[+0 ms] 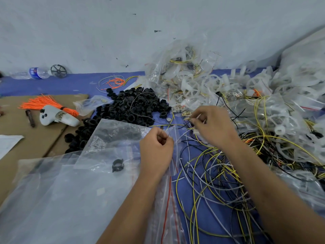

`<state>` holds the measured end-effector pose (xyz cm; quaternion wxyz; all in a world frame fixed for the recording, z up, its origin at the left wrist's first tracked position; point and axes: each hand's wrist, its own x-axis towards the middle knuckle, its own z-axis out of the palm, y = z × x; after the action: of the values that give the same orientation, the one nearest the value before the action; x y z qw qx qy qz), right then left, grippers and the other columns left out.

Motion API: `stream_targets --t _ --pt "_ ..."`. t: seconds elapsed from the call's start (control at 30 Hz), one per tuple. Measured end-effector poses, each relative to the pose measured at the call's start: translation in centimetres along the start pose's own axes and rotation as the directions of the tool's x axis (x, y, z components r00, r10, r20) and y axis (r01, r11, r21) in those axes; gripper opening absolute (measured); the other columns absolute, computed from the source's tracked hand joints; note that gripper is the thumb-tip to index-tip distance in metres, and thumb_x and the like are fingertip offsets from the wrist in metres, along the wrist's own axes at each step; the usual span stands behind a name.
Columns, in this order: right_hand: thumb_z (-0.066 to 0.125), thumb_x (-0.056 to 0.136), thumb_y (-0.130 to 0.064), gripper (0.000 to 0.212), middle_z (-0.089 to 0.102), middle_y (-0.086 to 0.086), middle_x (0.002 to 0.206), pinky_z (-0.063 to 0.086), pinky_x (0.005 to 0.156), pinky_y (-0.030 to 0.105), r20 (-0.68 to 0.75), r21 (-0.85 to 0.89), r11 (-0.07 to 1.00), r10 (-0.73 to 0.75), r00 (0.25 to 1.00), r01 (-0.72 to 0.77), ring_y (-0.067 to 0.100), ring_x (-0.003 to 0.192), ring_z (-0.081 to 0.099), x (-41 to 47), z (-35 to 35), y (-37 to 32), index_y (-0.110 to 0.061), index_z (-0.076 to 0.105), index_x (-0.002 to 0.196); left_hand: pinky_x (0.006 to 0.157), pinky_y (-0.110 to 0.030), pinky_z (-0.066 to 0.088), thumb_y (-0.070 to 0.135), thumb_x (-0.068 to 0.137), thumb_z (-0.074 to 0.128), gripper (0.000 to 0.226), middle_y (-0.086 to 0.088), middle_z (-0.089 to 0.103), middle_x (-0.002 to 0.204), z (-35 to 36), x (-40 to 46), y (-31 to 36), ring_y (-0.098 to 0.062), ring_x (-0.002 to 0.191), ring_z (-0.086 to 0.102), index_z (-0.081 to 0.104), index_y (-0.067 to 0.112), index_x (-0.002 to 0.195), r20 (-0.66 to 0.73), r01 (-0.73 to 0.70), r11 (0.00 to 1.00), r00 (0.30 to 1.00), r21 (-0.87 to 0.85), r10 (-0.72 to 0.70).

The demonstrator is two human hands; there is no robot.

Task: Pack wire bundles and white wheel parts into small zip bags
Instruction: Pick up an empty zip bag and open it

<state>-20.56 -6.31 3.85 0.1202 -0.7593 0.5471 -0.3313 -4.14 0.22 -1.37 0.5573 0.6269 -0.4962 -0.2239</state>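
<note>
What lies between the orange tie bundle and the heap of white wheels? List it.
In the head view, a pile of black rings fills most of the stretch between the orange tie bundle and the white wheels, then packed zip bags.

A blue mat (52, 85) carries black rings (133, 106), loose wires (211, 173), white wheels (191, 88), zip bags (61, 191) and cardboard (17, 124).

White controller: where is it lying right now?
In the head view, the white controller lies at left on the cardboard, against the orange tie bundle.
</note>
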Motion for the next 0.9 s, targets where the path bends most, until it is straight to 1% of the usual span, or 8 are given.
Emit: stream_targets --t 0.17,0.3,0.4,0.57,0.67,0.77,0.83,0.9 --pt "0.061 0.095 -0.011 0.019 0.069 0.004 0.102 0.044 0.071 0.029 -0.235 -0.108 0.989 0.075 0.969 -0.103 0.016 0.079 0.061 0.9 -1.5 1.3 -0.015 0.070 0.111 0.056 -0.014 0.041 0.005 0.088 0.066 0.020 0.007 0.057 0.063 0.0 0.0 0.0 -0.002 0.055 0.049 0.058 0.014 0.072 0.011 0.005 1.000 1.000 -0.011 -0.004" --pt "0.065 0.091 -0.008 0.047 0.046 0.005 0.137 0.051 0.072 0.038 -0.099 -0.311 0.950 -0.039 0.994 0.006 0.031 0.090 0.064 0.3 -0.3 1.1 -0.022 0.056 0.135 0.056 -0.013 0.040 0.005 0.088 0.066 0.020 0.007 0.057 0.063 0.0 0.0 0.1 -0.003 0.055 0.048 0.057 0.013 0.072 0.010 0.005 1.000 1.000 -0.004 -0.005" --pt "0.065 0.089 -0.007 0.059 0.041 0.006 0.139 0.053 0.075 0.040 0.063 -0.352 0.935 -0.013 0.998 0.034 0.032 0.099 0.061 0.1 0.9 1.2 -0.021 0.048 0.144 0.056 -0.014 0.041 0.006 0.088 0.066 0.021 0.007 0.057 0.062 0.0 0.0 0.0 -0.004 0.056 0.049 0.057 0.015 0.072 0.018 0.008 1.000 1.000 -0.004 -0.008" --pt "0.067 0.091 -0.006 0.045 0.047 0.012 0.130 0.050 0.088 0.041 0.003 -0.298 0.951 0.094 0.996 -0.088 0.034 0.098 0.062 0.9 1.1 1.9 -0.009 0.057 0.134 0.055 -0.013 0.041 0.006 0.088 0.066 0.022 0.010 0.058 0.061 0.0 0.0 -0.1 -0.003 0.055 0.049 0.057 0.015 0.070 0.015 0.010 1.000 1.000 -0.009 -0.009" --pt "0.069 0.091 -0.011 0.032 0.058 0.014 0.122 0.044 0.093 0.033 -0.029 -0.227 0.965 0.128 0.991 -0.131 0.032 0.110 0.059 1.1 0.2 1.9 -0.008 0.067 0.123 0.054 -0.013 0.041 0.006 0.088 0.066 0.021 0.008 0.058 0.060 0.0 0.0 -0.2 -0.003 0.053 0.048 0.057 0.015 0.071 0.017 0.014 1.000 1.000 -0.022 -0.014" --pt "0.067 0.092 -0.012 0.015 0.068 0.010 0.107 0.048 0.087 0.033 -0.160 -0.099 0.991 0.076 0.984 -0.093 0.028 0.098 0.063 0.6 -0.6 1.2 -0.010 0.075 0.104 0.054 -0.013 0.039 0.006 0.088 0.067 0.021 0.005 0.058 0.061 0.0 0.1 -0.1 -0.004 0.054 0.048 0.058 0.014 0.071 0.009 0.023 0.999 1.000 -0.023 -0.022" --pt "0.067 0.095 -0.016 0.008 0.067 -0.003 0.094 0.048 0.075 0.031 -0.232 0.108 0.993 0.064 0.971 -0.040 0.015 0.082 0.060 -0.1 -0.9 0.4 -0.018 0.074 0.093 0.054 -0.012 0.039 0.006 0.088 0.067 0.021 0.005 0.057 0.062 -0.1 0.1 0.0 -0.004 0.054 0.048 0.058 0.013 0.071 0.002 0.019 1.000 1.000 -0.022 -0.019" --pt "0.065 0.097 -0.017 0.020 0.059 -0.019 0.076 0.044 0.067 0.022 -0.206 0.451 0.892 0.090 0.974 0.013 0.003 0.067 0.051 -1.1 -0.8 -0.8 -0.028 0.067 0.081 0.055 -0.011 0.039 0.005 0.088 0.067 0.022 0.006 0.057 0.062 -0.1 0.1 0.1 -0.003 0.055 0.048 0.057 0.014 0.070 -0.002 0.019 1.000 1.000 -0.024 -0.019"
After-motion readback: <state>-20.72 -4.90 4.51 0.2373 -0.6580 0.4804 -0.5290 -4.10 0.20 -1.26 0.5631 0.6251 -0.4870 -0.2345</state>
